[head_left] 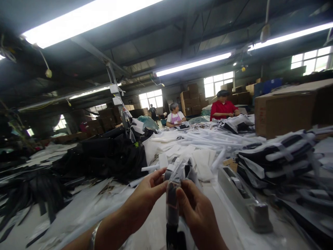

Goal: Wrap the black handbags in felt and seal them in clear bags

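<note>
Long black strip under shiny clear plastic [172, 199]: in the head view it is held up between both hands, above the worktop [212, 196], its dark lower end nearest the wearer. The left hand [151, 187] has its grip narrowed onto the strip's left edge, thumb and fingertips slightly parted around it. The right hand [196, 206] has its grip closed on the right edge, thumb in front and fingers curled in; the parts behind are hidden. A silver metal bracelet [94, 236] circles the left wrist.

Just beyond the hands lie loose white sheets [203, 159], and past them a broad pile of thin white tubes [189, 139]. A grey tape dispenser [246, 201] stands right of the right hand, near a stack of black pieces in clear plastic [275, 158]. A brown cardboard box [282, 113] sits behind that stack. To the left are a heap of black fabric [111, 151] and a bundle of black strips [39, 187]. Across the pile are 2 people, 1 in a red top [217, 109], 1 in a purple apron [174, 119].
</note>
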Demonstrator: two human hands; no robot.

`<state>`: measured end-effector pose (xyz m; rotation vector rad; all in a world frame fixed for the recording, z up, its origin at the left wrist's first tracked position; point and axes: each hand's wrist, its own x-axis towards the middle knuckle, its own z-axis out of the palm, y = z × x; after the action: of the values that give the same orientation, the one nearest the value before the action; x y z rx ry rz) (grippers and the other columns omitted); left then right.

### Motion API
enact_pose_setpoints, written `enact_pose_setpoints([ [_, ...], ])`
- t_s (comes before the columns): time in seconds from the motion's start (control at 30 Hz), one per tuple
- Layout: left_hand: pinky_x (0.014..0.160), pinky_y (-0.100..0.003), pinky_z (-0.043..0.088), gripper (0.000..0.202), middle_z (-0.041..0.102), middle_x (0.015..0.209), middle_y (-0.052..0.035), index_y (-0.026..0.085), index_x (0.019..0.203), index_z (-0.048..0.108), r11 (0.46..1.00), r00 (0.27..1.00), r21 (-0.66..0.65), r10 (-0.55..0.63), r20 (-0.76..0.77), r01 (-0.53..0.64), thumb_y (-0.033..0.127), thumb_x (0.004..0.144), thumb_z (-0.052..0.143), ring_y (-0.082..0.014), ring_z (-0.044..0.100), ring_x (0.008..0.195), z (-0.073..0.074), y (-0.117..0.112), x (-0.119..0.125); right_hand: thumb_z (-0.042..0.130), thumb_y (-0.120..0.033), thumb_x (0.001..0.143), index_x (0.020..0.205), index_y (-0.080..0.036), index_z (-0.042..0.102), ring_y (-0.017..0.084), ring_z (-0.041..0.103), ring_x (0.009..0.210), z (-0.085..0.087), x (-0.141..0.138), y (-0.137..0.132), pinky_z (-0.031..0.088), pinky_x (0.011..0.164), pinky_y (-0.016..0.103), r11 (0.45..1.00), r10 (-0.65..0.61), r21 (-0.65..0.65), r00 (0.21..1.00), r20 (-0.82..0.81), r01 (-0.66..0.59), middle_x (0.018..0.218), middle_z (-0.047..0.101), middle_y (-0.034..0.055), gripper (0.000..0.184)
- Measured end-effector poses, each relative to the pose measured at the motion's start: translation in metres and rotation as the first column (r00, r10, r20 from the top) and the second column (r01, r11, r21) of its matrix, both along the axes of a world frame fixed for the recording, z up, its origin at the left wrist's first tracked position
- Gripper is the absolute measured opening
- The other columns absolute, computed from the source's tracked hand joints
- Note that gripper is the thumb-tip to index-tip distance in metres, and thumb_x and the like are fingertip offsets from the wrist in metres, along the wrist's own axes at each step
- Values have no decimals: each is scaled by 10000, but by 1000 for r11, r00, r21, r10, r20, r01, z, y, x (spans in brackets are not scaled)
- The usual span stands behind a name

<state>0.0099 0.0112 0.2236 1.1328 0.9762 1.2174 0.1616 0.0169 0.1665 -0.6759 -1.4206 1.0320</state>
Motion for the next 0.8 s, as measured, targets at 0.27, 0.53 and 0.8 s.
enact_pose_setpoints([
  [0.27, 832, -293, 481, 340, 734, 1040, -90, 158, 1078, 739, 988, 979, -37, -154, -131, 151, 247, 761, 822, -259, 666, 992, 13, 5, -3, 615, -490, 903, 905, -214, 651, 155, 645, 589, 16, -2, 6, 490, 543, 219, 998, -53, 48, 993, 107, 48, 740, 703, 11, 277],
  [0.53, 756, -262, 496, 375, 683, 853, -47, 143, 939, 722, 985, 1000, -173, 19, -17, -22, 508, 852, 717, -163, 624, 776, 12, 7, -6, 632, -452, 901, 782, -225, 635, 132, 588, 551, 17, 0, 10, 422, 517, 215, 995, -40, 94, 979, 202, 21, 657, 658, -19, 256],
  [0.8, 725, -262, 442, 382, 674, 845, -53, 140, 923, 722, 999, 972, -22, 42, -231, -49, 497, 798, 769, -178, 600, 768, 19, 0, 8, 565, -609, 904, 731, -229, 657, 159, 610, 522, -2, 11, 13, 477, 514, 217, 999, 22, -52, 992, 126, -16, 577, 634, -5, 428],
])
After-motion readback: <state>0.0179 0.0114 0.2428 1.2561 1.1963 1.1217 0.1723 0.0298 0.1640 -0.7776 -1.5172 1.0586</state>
